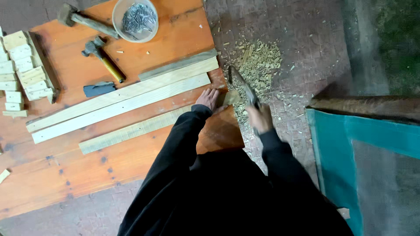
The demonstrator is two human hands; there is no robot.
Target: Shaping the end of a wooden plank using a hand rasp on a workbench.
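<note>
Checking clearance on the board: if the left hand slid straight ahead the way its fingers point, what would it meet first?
The left hand points up the board, so it would probably first meet the pale wooden strip just beyond its fingers. Depth is unclear.

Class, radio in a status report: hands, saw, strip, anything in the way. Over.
Left hand flat on the strip at the board's edge. Right hand grips the saw, blurred. Sawdust on the floor beyond.

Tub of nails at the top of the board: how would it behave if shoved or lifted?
The tub looks like thin clear plastic, so it probably flexes when squeezed. The heap of nails likely makes it heavy for its size. Wide and low, it should slide on the board rather than tip, though nails could shift.
</note>
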